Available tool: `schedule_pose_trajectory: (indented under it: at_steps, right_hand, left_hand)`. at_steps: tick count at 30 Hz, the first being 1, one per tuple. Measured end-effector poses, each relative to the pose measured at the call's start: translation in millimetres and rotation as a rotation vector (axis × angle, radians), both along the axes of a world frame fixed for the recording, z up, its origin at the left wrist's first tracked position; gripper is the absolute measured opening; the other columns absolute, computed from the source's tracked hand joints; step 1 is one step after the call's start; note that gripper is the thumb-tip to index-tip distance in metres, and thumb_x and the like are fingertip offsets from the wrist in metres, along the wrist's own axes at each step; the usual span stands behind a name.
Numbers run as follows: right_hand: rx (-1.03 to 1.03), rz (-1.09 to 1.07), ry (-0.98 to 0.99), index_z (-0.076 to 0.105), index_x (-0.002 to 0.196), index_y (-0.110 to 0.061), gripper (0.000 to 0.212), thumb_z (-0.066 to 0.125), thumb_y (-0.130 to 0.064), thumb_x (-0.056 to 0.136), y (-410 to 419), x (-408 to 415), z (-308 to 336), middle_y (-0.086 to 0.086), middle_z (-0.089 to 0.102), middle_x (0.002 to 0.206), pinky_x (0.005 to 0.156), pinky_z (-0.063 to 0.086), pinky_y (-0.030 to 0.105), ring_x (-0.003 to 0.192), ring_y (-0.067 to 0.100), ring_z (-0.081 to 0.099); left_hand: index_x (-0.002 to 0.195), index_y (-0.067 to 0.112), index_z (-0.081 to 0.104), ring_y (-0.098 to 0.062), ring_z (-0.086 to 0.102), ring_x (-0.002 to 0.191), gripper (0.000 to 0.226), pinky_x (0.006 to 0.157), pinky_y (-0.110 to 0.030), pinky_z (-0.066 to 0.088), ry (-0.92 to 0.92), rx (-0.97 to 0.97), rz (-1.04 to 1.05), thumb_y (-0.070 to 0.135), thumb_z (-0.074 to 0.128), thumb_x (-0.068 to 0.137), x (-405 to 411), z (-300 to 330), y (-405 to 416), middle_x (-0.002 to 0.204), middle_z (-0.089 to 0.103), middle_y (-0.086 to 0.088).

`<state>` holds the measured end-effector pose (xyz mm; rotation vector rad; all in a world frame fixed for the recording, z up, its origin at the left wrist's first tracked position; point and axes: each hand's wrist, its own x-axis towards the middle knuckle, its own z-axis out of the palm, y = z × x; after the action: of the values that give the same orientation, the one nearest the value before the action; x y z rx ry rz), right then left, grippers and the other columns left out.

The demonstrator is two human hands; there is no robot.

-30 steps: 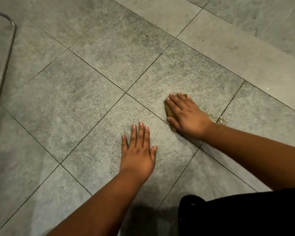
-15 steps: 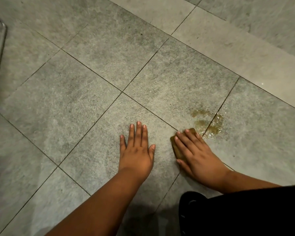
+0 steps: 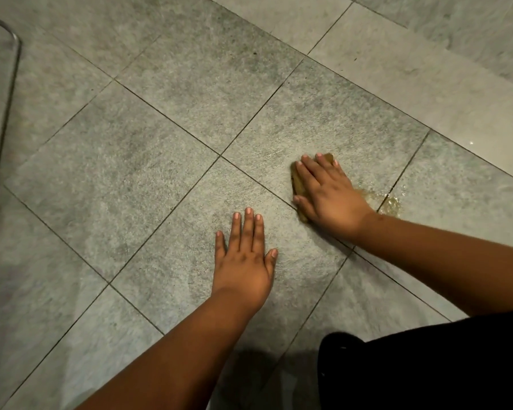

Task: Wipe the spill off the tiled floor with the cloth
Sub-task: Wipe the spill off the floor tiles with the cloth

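Observation:
My right hand (image 3: 328, 190) presses flat, fingers straight, on a small brownish-yellow cloth (image 3: 298, 184) against the grey tiled floor (image 3: 160, 187). Most of the cloth is hidden under the palm; its left edge and far corner show. A yellowish wet spill (image 3: 390, 202) lies just right of my wrist, across a grout line. My left hand (image 3: 245, 255) rests flat on the tile, fingers straight and together, nearer to me and left of the cloth.
A bent metal tube (image 3: 0, 125), like a furniture leg, runs along the left edge. A paler strip of smooth tiles (image 3: 397, 69) crosses the upper right. My dark-clothed knee (image 3: 427, 368) fills the lower right corner.
My right hand has slid the cloth away from me and up-left across the tile, back past the spill. The left hand has stayed planted.

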<state>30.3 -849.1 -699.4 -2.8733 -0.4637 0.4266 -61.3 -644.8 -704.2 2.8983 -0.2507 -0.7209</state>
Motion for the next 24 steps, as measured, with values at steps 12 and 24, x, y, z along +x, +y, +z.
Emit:
schedule_pose_trajectory:
  at_steps: [12,24]
  right_hand:
    - [-0.043,0.183,0.031,0.016,0.156,-0.012,0.071,0.017,-0.056,0.100,-8.1,-49.0,-3.4,0.010,0.015,0.163,0.123,0.002,0.045,0.151,0.027,0.003]
    - [-0.024,0.090,0.030,0.009,0.157,-0.013,0.070,0.022,-0.055,0.102,0.6,-62.1,2.1,0.010,0.010,0.164,0.122,0.000,0.046,0.152,0.028,-0.001]
  left_hand:
    - [0.147,0.018,-0.030,-0.019,-0.042,0.138,0.064,0.117,-0.050,-0.017,0.005,0.013,0.010,0.049,-0.003,0.098,-2.0,-3.0,-2.6,0.153,-0.040,-0.001]
    - [0.148,0.017,-0.029,-0.020,-0.041,0.139,0.064,0.118,-0.051,-0.014,0.049,0.016,0.004,0.047,0.004,0.102,0.7,4.8,-3.3,0.154,-0.040,-0.002]
